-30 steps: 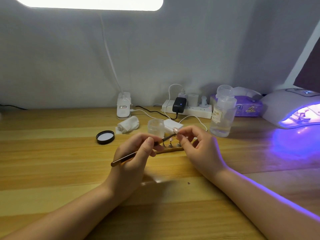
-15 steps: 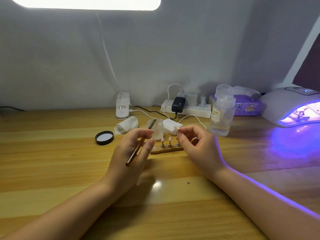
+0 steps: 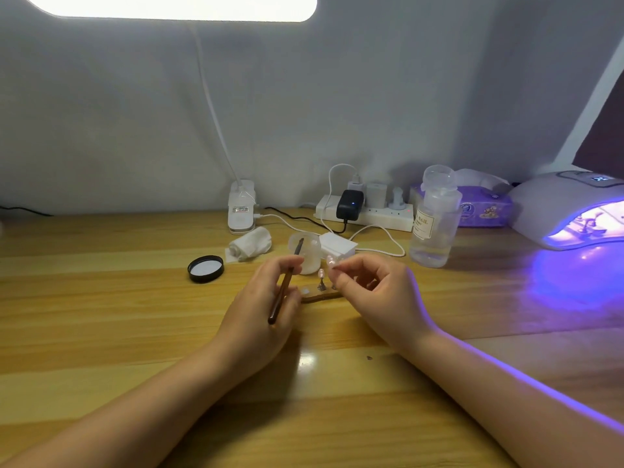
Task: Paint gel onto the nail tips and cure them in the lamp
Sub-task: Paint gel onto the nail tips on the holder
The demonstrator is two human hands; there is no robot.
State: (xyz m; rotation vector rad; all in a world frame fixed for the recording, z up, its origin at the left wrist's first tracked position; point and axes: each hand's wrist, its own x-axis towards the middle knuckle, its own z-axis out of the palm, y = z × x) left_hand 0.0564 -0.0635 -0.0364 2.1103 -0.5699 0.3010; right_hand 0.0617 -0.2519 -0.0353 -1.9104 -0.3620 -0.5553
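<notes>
Nail tip, pale pink, pinched at the fingers of the right hand, raised just above the wooden holder. Holder lies on the surface between the two hands; another tip stands upright on it on a small post.

Left hand grips a brush, fingers curled round the brown handle. Brush tilted, bristle end up and over the jar.

Surface: light wood, planked grain, glossy, one bright reflection near the wrists. Grey wall behind. Bright light panel at top edge, its white neck dropping to a clip base at the back of the surface.

Containers: jar is small, frosted, open; contents not discernible. Its black lid lies apart to the left, inner side up. Clear bottle with round cap and "NAIL" label, right of the jar, holds clear liquid in its lower part. Purple tissue pack behind the bottle.

Lamp at far right, lit, throwing violet light on the surface and the right forearm; items inside blurred. Power strip with plugs against the wall; rolled white cloth beside the jar.
</notes>
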